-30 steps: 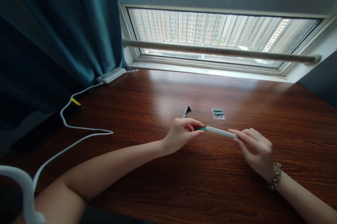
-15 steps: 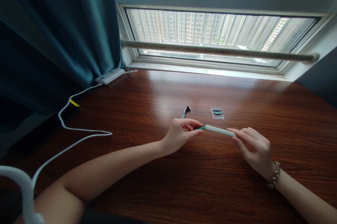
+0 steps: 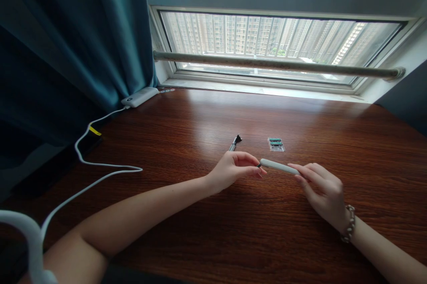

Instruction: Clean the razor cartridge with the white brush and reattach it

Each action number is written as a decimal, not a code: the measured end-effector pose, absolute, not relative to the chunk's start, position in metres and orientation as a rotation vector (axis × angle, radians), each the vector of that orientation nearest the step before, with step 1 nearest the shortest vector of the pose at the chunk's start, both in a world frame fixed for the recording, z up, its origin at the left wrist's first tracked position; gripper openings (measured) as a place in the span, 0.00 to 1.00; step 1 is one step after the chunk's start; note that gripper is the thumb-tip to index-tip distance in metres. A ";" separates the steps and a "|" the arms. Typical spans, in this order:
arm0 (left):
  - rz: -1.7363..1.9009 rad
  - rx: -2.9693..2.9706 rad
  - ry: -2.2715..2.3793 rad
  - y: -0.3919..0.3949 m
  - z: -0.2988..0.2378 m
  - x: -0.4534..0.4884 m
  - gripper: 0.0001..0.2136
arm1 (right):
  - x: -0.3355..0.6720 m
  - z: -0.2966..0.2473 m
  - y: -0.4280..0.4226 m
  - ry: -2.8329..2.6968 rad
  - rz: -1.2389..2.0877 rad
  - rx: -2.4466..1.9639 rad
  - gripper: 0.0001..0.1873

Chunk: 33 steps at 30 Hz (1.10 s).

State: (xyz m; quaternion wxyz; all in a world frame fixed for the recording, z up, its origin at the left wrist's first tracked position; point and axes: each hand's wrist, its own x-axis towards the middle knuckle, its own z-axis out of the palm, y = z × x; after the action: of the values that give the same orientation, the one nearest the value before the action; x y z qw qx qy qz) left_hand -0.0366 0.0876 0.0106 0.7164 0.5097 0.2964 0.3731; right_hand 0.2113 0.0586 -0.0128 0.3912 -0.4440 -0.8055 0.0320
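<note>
My right hand [image 3: 322,190] pinches the right end of a slim white pen-shaped handle [image 3: 278,166], which points left and is held above the table. My left hand [image 3: 236,169] is closed at the handle's other end. Thumb and fingers grip a small dark piece [image 3: 259,165] there, mostly covered by the fingertips. Whether this piece is joined to the handle, I cannot tell. Just beyond my left hand lies a silver tool with a black head [image 3: 236,139], its lower end hidden. A small clear pack [image 3: 276,144] with green and black strips lies past the handle.
The brown wooden table [image 3: 207,235] reaches back to a window [image 3: 283,43] with a rail across it. A white device [image 3: 140,96] sits at the back left by the blue curtain [image 3: 110,30]. Its white cable [image 3: 110,164] loops along the left side.
My left hand has shifted slightly right towards the handle's end, and its fingers now cover most of the black and green piece. My right hand has barely moved.
</note>
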 end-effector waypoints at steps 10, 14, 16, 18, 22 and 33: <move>0.641 0.805 0.489 0.092 0.007 -0.039 0.08 | 0.210 -0.013 0.056 -2.045 0.104 -1.131 0.15; 0.655 0.786 0.502 0.093 0.006 -0.039 0.09 | 0.209 -0.013 0.056 -2.028 0.117 -1.125 0.16; 0.643 0.786 0.506 0.093 0.006 -0.039 0.09 | 0.208 -0.013 0.056 -2.050 0.126 -1.105 0.16; 0.638 0.793 0.511 0.093 0.006 -0.039 0.10 | 0.208 -0.013 0.055 -2.056 0.119 -1.118 0.15; 0.683 0.850 0.557 0.092 0.007 -0.037 0.08 | 0.209 -0.014 0.054 -2.045 0.111 -1.146 0.15; 0.859 1.072 0.740 0.087 0.012 -0.035 0.11 | 0.210 -0.014 0.055 -2.088 0.122 -1.114 0.15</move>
State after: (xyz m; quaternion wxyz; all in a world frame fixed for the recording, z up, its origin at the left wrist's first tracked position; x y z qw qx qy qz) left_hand -0.0346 0.0868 0.0115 0.7108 0.4831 0.3337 0.3873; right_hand 0.2100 0.0547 -0.0137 0.3765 -0.4357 -0.8162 0.0478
